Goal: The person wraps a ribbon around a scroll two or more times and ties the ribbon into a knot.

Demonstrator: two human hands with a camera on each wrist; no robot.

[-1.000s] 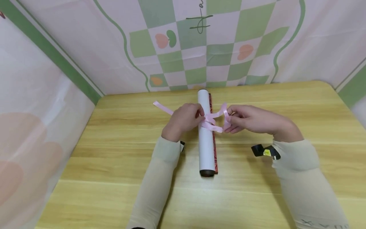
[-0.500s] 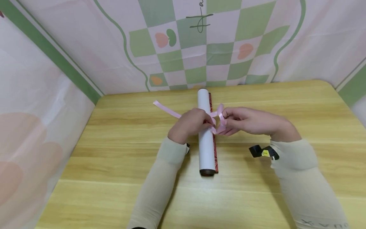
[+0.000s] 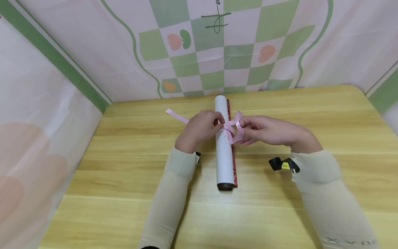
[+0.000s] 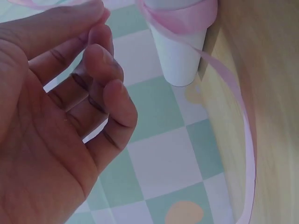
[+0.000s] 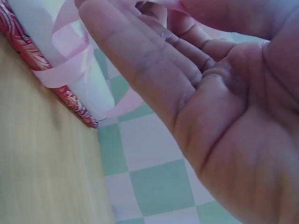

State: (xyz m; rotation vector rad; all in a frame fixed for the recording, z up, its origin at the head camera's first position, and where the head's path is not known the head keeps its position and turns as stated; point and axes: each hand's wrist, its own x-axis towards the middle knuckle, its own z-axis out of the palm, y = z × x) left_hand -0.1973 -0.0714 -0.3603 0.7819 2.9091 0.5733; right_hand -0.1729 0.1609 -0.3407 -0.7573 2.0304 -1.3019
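The left hand (image 3: pixel 199 129) pinches the pink ribbon (image 3: pixel 229 128), the right hand (image 3: pixel 265 130) its looped part; the white roll (image 3: pixel 224 160) lies between them. Probably light, limp and slippery, the ribbon is best pinched close to its crossing.

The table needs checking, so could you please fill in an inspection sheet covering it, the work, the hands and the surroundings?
Surface: table with a yellowish wood-grain top.
Job's things: white roll lying on the table; red patterned strip along its right side; pink ribbon around it, one tail running out to the left.
Clutter: nothing seen.
Grips: left hand has its fingertips at the ribbon on the roll, whether pinching it cannot be told; right hand pinches a ribbon loop beside the roll.
Cables: nothing seen.
Surroundings: creased backdrop with green and white checks behind the table.
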